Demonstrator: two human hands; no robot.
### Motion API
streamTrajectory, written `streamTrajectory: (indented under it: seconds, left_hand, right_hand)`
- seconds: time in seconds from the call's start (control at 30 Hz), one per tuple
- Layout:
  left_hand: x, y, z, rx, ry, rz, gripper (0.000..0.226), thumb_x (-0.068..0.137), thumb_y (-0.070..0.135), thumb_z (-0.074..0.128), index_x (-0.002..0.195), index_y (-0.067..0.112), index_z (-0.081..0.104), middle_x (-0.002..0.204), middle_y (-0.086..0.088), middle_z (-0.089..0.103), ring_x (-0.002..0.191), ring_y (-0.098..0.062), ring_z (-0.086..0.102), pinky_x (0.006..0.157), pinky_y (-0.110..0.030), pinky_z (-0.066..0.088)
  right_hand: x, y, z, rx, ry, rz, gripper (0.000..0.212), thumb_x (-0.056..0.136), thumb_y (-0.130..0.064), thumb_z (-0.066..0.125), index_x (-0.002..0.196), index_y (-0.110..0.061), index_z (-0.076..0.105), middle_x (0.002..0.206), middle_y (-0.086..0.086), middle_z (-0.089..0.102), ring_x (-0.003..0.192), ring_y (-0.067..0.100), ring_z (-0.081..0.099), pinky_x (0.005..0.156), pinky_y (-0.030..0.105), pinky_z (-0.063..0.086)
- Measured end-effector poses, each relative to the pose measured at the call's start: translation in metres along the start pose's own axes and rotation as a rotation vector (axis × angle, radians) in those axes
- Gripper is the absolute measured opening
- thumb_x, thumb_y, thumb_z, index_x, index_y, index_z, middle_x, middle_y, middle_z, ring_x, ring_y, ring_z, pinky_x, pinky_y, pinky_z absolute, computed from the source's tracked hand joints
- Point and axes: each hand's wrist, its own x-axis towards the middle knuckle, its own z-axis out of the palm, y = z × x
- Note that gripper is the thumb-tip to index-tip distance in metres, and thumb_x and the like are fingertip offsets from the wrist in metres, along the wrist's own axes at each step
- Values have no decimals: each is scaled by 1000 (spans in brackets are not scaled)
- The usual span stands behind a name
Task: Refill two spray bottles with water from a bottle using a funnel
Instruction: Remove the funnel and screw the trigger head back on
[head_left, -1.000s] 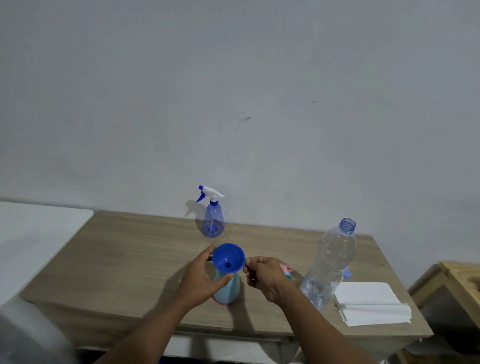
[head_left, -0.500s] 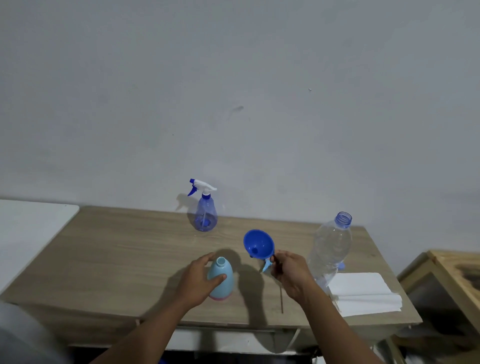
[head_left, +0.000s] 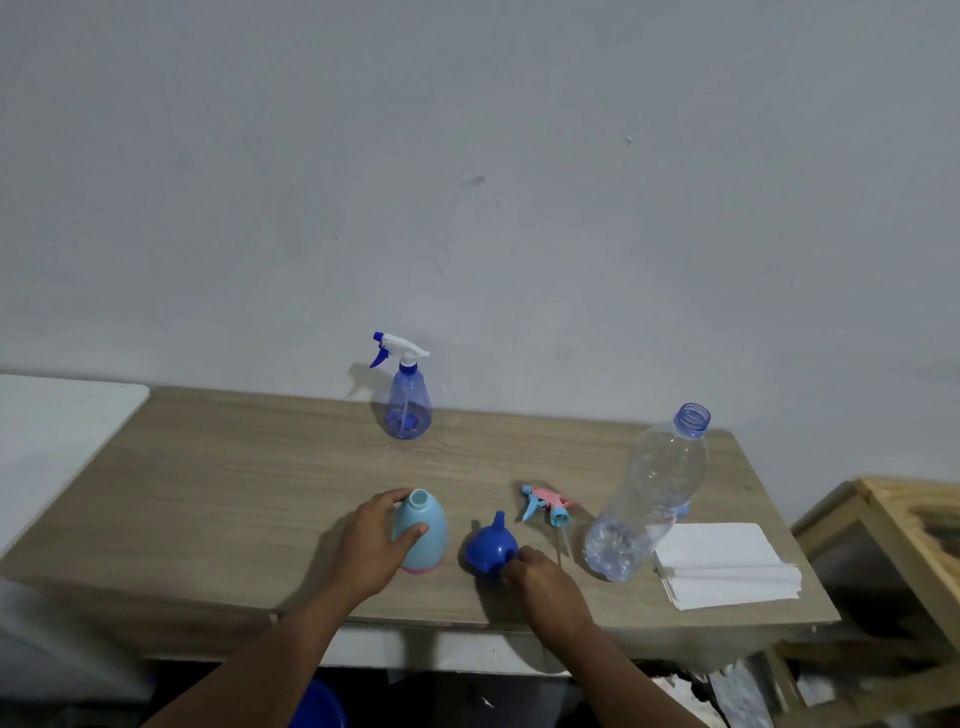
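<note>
My left hand (head_left: 375, 540) grips the light blue spray bottle (head_left: 423, 535), which stands open-necked near the table's front edge. Just right of it the blue funnel (head_left: 491, 545) sits mouth-down on the wooden table (head_left: 234, 493), spout up; my right hand (head_left: 540, 577) pinches its rim or tab. The bottle's pink-and-blue spray head (head_left: 545, 505) lies loose on the table behind the funnel. A clear water bottle (head_left: 649, 493) stands uncapped at the right, with a little water at its bottom. A translucent blue spray bottle (head_left: 409, 400) with its white trigger head on stands at the back.
A stack of white paper napkins (head_left: 722, 564) lies at the table's right front corner. A small blue cap (head_left: 683, 508) shows behind the water bottle. A wooden crate (head_left: 883, 525) stands to the right, a white surface (head_left: 52, 431) to the left.
My right hand lifted the funnel out of the light blue bottle, carried it right and set it mouth-down on the table. My left hand stayed on the bottle.
</note>
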Motion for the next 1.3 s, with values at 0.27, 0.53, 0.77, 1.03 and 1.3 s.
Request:
streamTrajectory:
  seconds: [0.27,0.53,0.77,1.03,1.3]
  left_hand:
    - [-6,2,-1,-37,7,-2,47,80,27,81,122,31,60,119,11,65,106,0,58,84,-5,41]
    - [-11,-3,-3,-47,-85,60,70,79,10,81,138,21,45,126,24,48,112,26,42,84,6,33]
    - [-6,-18,3,-93,-167,97,82,77,1,81,145,10,36,130,53,33,115,27,41,82,5,38]
    - [3,-26,15,-190,-179,18,86,80,9,81,150,19,32,145,12,41,118,15,48,82,-6,49]
    - [8,-19,23,-227,-57,37,93,72,34,80,147,46,27,144,33,39,129,5,46,101,-20,47]
  right_hand:
    - [5,4,5,84,-81,14,18,93,-22,54,101,-16,70,96,-7,52,77,8,48,61,10,29]
    - [59,21,-26,366,263,569,27,99,-9,51,125,-10,57,118,6,55,108,23,57,92,26,47]
    - [113,38,-28,335,-98,972,64,84,-27,73,137,-13,39,134,16,46,125,34,48,104,47,44]
    - [128,53,-15,395,-79,967,50,90,-47,61,129,-17,49,123,18,53,115,36,54,97,46,44]
    - [121,44,-29,722,281,844,24,90,-21,60,112,-29,65,116,6,65,103,26,64,92,43,55]
